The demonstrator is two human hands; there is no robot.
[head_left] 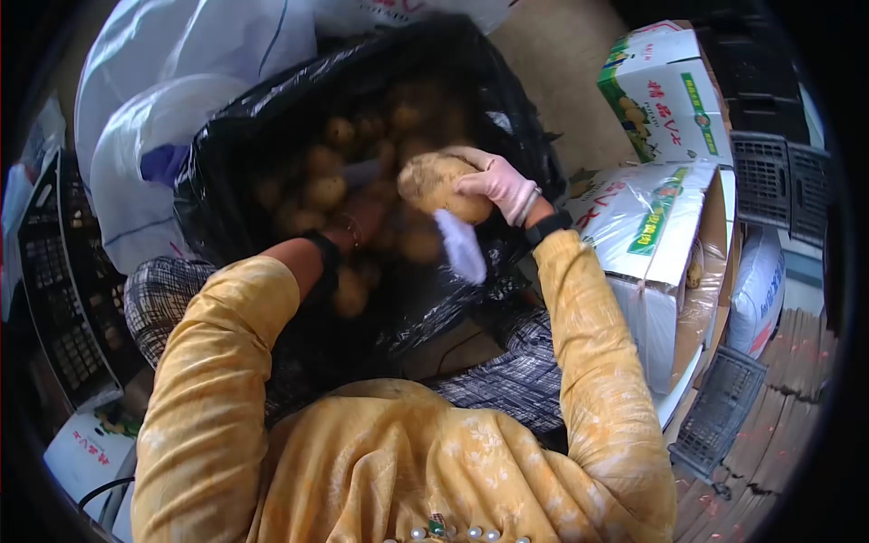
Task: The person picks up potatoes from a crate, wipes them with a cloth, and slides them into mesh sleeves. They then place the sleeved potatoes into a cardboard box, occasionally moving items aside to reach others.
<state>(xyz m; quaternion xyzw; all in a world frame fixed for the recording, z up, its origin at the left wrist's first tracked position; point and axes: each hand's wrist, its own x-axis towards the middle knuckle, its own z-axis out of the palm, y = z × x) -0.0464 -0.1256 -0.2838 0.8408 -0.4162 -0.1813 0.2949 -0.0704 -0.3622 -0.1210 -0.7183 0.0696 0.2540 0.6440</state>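
A large container lined with a black plastic bag point(434, 63) holds several potatoes point(326, 192). My right hand point(498, 185), in a pale pink glove, grips a big potato point(439, 185) with dark soil on its left side. Just below that potato is a light purple-white piece of cloth or paper point(461, 246). My left hand point(367, 213) reaches down among the potatoes inside the bag; its fingers are dark and blurred, so what they touch is unclear.
White and green printed cartons point(665, 100) stand at the right, one wrapped in clear film. Black plastic crates point(68, 281) are at the left, grey ones point(720, 412) at the right. White sacks point(195, 45) lie at the upper left; flattened cardboard point(787, 434) is at the lower right.
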